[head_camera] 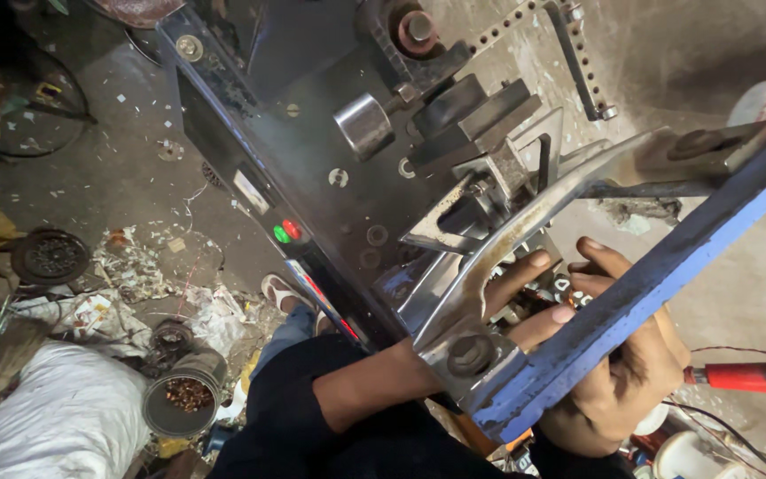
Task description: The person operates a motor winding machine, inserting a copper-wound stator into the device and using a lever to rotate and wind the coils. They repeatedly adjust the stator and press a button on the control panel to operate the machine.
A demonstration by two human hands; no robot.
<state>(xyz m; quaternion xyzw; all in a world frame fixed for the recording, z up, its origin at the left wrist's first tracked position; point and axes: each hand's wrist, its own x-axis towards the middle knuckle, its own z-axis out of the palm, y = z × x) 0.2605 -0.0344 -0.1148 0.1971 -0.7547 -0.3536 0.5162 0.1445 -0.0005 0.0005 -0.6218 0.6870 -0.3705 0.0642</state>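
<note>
My left hand [529, 297] reaches in from below, under a worn metal lever [525, 217] of a dark machine [330, 133]. My right hand [627, 364] comes in from the lower right, partly hidden behind a blue metal bar [667, 266]. The fingers of both hands close around a small part with copper winding [558, 291], held between them just below the lever. Most of that part is hidden by the fingers and the lever.
A green button [282, 235] and a red button [292, 228] sit on the machine's side. On the littered floor lie a tin of copper scraps [179, 404], a white sack [55, 408] and a black wheel [49, 257]. A red-handled tool [755, 377] lies at the right. My sandalled foot [281, 293] shows below.
</note>
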